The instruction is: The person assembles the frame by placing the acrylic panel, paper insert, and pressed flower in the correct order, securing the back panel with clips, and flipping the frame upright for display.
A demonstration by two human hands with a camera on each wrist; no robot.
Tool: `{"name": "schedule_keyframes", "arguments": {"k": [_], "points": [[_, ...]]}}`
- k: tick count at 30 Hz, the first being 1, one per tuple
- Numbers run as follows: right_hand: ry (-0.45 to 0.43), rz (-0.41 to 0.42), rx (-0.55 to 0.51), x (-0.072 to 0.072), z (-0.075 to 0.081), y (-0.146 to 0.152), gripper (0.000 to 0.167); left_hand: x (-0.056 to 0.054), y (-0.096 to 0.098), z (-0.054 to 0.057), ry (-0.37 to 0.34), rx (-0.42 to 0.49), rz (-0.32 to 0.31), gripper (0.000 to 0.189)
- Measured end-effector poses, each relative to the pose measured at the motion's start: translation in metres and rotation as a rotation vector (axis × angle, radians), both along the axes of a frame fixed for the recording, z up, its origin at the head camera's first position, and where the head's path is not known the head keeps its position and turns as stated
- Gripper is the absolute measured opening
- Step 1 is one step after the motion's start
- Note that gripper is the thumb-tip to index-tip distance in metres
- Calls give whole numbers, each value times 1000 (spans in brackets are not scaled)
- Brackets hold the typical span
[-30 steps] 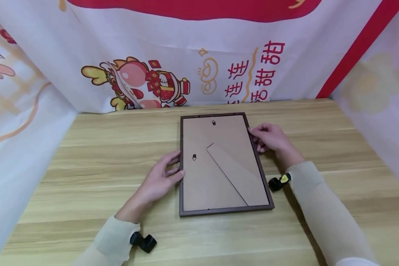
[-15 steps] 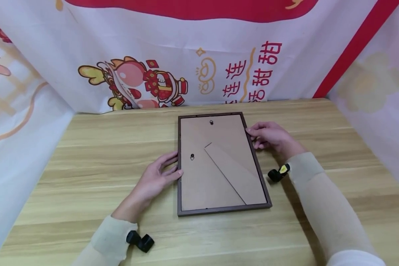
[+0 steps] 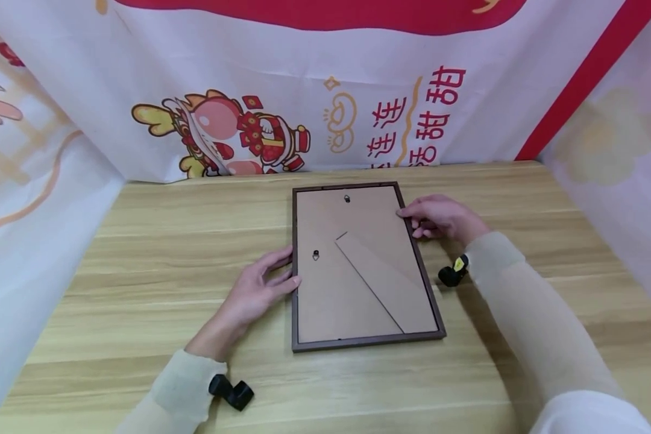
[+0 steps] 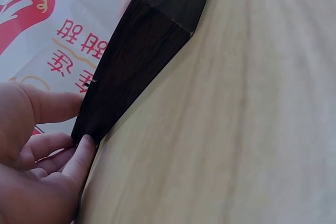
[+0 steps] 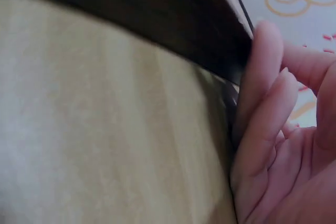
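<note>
A dark brown picture frame (image 3: pixel 369 340) lies back side up on the wooden table. Its tan backing board (image 3: pixel 331 301) shows two small metal hangers and the slanted outline of a stand. At the left side my left hand (image 3: pixel 255 292) grips the frame, thumb over the rim and fingers along the outer side. My right hand (image 3: pixel 439 216) pinches the upper right side, with the thumb on the rim and the other fingers bent beneath it. In the right wrist view, bent fingers (image 5: pixel 262 124) press close against the dark frame side (image 5: pixel 173 19). The frame's front is hidden.
The wooden table (image 3: pixel 168 241) reaches back to a white cloth (image 3: pixel 282 60) with red lettering and a cartoon figure. More printed cloth (image 3: pixel 27 150) hangs at the left and right. A small black camera sits on each wrist, over beige sleeves (image 3: pixel 179 392).
The right thumb has slid slightly inward over the rim, and the right wrist has moved a little farther back. The left hand and the frame have stayed almost in place.
</note>
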State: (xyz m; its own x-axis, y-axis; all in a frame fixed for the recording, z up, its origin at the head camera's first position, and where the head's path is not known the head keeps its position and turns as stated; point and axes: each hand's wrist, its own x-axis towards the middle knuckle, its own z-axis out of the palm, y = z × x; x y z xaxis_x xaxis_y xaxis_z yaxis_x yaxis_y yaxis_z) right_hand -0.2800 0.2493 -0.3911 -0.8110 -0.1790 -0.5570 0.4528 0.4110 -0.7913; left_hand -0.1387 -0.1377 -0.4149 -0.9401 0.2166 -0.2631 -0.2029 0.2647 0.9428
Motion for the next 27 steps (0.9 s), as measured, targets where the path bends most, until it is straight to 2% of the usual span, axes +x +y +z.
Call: {"name": "schedule_keyframes", "arguments": {"k": [6, 9, 13, 17, 20, 24, 27], "points": [[214, 45, 198, 14, 5, -18, 28, -1, 2, 4, 13, -12, -4, 76], [267, 58, 244, 18, 6, -23, 25, 0, 2, 4, 13, -27, -7, 77], [238, 63, 207, 18, 5, -17, 24, 0, 4, 1, 1, -35, -12, 78], [168, 51, 132, 14, 1, -7, 30, 0, 5, -1, -7, -35, 0, 78], [140, -17, 105, 4, 3, -5, 37, 0, 5, 0, -10, -30, 2, 79], [188, -131, 100, -15, 10, -17, 42, 2, 5, 1, -1, -13, 9, 77], [213, -160, 150, -25, 12, -25, 44, 3, 7, 2, -1, 4, 2, 76]]}}
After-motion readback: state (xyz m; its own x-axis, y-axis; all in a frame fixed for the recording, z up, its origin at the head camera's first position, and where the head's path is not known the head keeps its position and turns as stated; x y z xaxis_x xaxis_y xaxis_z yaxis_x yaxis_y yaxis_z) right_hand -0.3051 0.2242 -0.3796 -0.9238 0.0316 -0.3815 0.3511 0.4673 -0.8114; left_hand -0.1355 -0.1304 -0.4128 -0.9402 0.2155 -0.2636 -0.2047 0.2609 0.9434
